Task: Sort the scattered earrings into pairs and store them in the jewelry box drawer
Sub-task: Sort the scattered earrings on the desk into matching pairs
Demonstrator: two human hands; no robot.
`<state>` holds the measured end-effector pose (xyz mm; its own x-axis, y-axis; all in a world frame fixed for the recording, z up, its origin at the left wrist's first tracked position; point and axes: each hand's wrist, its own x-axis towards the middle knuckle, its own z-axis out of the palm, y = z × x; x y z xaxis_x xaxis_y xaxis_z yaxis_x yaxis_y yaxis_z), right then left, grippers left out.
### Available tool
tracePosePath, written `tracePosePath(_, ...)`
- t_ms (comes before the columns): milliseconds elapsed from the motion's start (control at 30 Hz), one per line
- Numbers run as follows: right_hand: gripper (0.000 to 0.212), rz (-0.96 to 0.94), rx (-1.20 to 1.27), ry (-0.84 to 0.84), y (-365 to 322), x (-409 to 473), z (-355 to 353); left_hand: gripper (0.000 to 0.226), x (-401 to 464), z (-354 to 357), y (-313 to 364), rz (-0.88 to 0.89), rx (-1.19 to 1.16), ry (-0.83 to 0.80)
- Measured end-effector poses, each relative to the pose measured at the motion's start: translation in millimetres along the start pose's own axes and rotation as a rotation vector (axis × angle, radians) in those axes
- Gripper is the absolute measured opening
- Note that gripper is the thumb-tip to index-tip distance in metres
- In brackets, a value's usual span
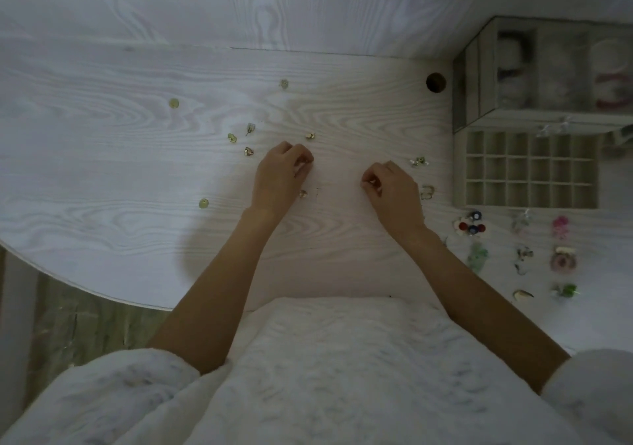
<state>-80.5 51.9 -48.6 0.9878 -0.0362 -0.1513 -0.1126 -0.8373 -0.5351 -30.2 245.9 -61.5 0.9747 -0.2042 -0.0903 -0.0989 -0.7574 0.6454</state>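
Several small earrings lie scattered on the white wood-grain table [137, 170]: a green stud [173, 103], another green one [203, 203], a gold heart [248, 151], a gold piece [310, 135] and a clear one [427, 192]. My left hand [282, 174] rests mid-table with fingers curled, fingertips pinched near a small earring; a gold earring [303, 193] lies just beside it. My right hand [388, 184] is curled too, its fingertips pinched together on something tiny that I cannot make out. The open drawer [529, 170], a grid of small compartments, sits at the right in front of the jewelry box [544, 71].
Colourful earrings lie in rows below the drawer at the right, among them a red-and-blue cluster [471, 227], a pink one [560, 225] and a green one [567, 289]. A round cable hole [435, 82] is beside the box. The table's curved edge runs at the lower left.
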Motion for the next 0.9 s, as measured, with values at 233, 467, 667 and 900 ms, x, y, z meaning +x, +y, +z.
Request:
tracePosePath(233, 0.009, 0.209, 0.088, 0.115, 35, -49, -16, 0.009, -45, 24, 34, 0.179, 0.154, -0.092)
tracePosePath(467, 0.009, 0.217, -0.018, 0.041, 35, -82, -8, 0.012, -81, 57, 53, 0.137, 0.062, -0.289)
tracePosePath(667, 0.015, 0.261, -0.058, 0.025, 39, -85, -11, 0.018, -81, 66, 66, 0.109, 0.001, -0.25)
tracePosePath(900, 0.024, 0.255, -0.054, 0.006, 39, -91, -6, 0.027, -96, 65, 67, 0.057, 0.01, -0.139)
